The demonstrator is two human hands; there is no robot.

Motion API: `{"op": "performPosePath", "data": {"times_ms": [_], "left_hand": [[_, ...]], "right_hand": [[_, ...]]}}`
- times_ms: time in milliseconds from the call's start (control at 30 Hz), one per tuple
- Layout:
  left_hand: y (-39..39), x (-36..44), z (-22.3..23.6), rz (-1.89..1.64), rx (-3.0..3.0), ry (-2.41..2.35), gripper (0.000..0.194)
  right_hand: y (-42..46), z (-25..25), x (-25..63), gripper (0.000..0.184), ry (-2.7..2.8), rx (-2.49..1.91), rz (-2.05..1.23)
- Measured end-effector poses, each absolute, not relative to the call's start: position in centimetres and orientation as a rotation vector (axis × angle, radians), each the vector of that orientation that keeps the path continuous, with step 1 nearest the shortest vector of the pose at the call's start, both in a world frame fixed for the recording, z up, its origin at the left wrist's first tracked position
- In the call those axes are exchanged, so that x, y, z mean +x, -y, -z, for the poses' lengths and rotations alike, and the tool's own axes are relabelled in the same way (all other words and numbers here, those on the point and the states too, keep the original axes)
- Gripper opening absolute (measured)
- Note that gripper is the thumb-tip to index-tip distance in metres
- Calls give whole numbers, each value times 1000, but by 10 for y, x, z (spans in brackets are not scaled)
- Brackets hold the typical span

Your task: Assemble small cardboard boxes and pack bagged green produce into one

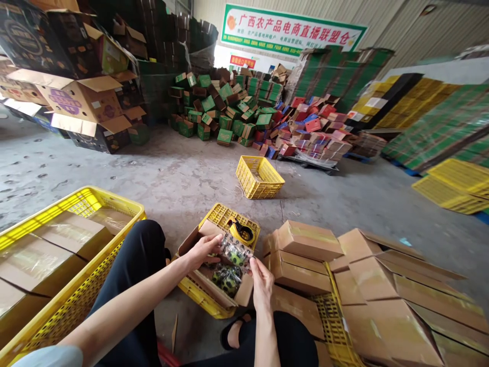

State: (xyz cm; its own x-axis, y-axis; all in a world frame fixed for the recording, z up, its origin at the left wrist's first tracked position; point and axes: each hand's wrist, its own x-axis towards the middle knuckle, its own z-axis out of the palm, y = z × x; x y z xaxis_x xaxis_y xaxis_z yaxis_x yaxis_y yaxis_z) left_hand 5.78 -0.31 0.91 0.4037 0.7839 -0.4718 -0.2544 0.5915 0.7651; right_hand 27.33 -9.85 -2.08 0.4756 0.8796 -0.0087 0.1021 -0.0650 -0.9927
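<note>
An open brown carton rests on an upturned yellow crate in front of my knees. Inside it lie clear plastic packs of dark green fruit. My left hand and my right hand together grip another clear pack of fruit just above the carton, fingers closed on its two ends. A yellow tape dispenser sits on the crate behind the carton.
A yellow crate with sealed cartons stands at my left. Stacked closed cartons and flat ones lie at my right. A small yellow basket sits on the concrete floor ahead. Heaps of green and red boxes lie beyond.
</note>
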Motion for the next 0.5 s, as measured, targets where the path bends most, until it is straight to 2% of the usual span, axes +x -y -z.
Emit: {"op": "performPosePath", "data": {"times_ms": [233,400,500], "left_hand": [[15,53,1,-590,561,-842,58],[19,65,1,-604,469,-827,79],[18,67,-2,-576,423,-799,74]], "right_hand": [[98,18,273,61,1006,-1599,-662],[98,18,272,64,1003,-1622,-651],[98,16,272,61,1030,-1597,-628]]}}
